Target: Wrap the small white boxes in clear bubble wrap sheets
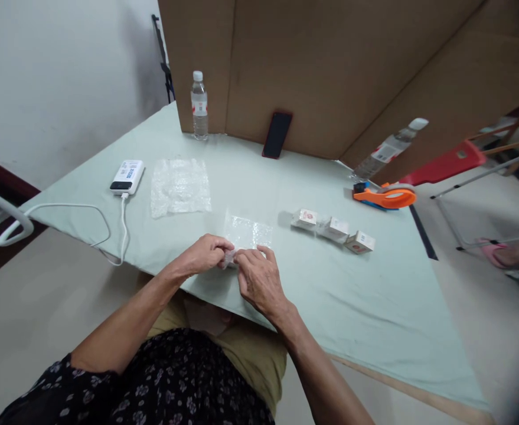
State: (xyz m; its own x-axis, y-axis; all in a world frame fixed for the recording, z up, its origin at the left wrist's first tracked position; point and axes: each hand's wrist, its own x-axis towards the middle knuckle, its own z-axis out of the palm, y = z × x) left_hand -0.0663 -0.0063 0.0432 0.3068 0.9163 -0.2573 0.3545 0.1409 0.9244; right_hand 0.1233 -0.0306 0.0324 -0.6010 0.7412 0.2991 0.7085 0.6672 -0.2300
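A small piece of clear bubble wrap [249, 230] lies near the front edge of the table. My left hand [206, 255] pinches its near left corner between thumb and fingers. With bent fingers, my right hand [260, 278] grips the near edge of the same piece. Whether something is wrapped under my fingers is hidden. Beyond my left hand, a larger stack of bubble wrap [180, 188] lies flat. To the right stand three small boxes in a slanting row: a near box [360, 242], a middle box [333, 229] and a far box [304, 218], with clear wrap around them.
An orange tape dispenser [385, 196] sits at the right edge. Water bottles, one upright [200, 106] and one tilted in view [387, 150], stand by a tall cardboard panel [312, 71]. A phone [277, 134] leans there. A power bank [127, 177] trails a white cable [125, 230].
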